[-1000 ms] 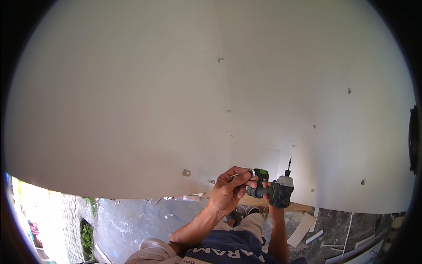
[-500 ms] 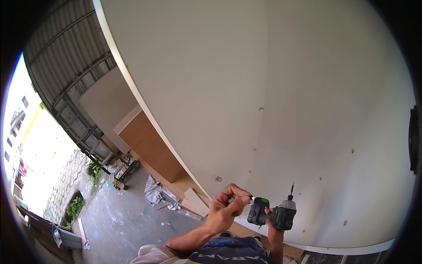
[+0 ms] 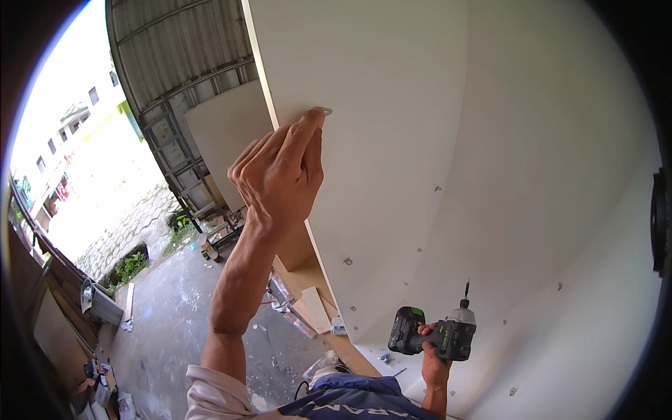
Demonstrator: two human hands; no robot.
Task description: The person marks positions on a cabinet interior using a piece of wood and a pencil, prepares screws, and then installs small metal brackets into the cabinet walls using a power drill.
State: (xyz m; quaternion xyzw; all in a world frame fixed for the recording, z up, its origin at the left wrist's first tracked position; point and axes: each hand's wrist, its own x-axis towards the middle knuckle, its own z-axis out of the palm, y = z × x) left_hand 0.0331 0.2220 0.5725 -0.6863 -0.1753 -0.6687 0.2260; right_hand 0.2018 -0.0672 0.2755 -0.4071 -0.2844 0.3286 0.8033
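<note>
My left hand (image 3: 280,171) is raised at the upper left edge of a large white panel (image 3: 378,154). Its thumb and forefinger pinch a small metal bracket (image 3: 327,112) against the panel face; most of that piece is hidden by the fingertips. My right hand (image 3: 435,364) grips a black cordless impact driver (image 3: 451,339) low in front of the panel. The driver's bit (image 3: 467,288) points upward, and its battery (image 3: 406,330) sits to the left. Several small brackets dot the panel, among them a bracket (image 3: 348,262) near the left edge.
Behind the panel's left edge stands a brown board (image 3: 290,246). White offcut wood (image 3: 316,310) and wrappings lie on the grey concrete floor (image 3: 189,308). A corrugated metal wall (image 3: 185,38) rises at the back left, with a paved yard outside. A grey bin (image 3: 103,306) stands far left.
My left hand has gone from beside the driver's battery up and left to the panel's edge. The right hand still holds the driver low, bit upward. The view has shifted left.
</note>
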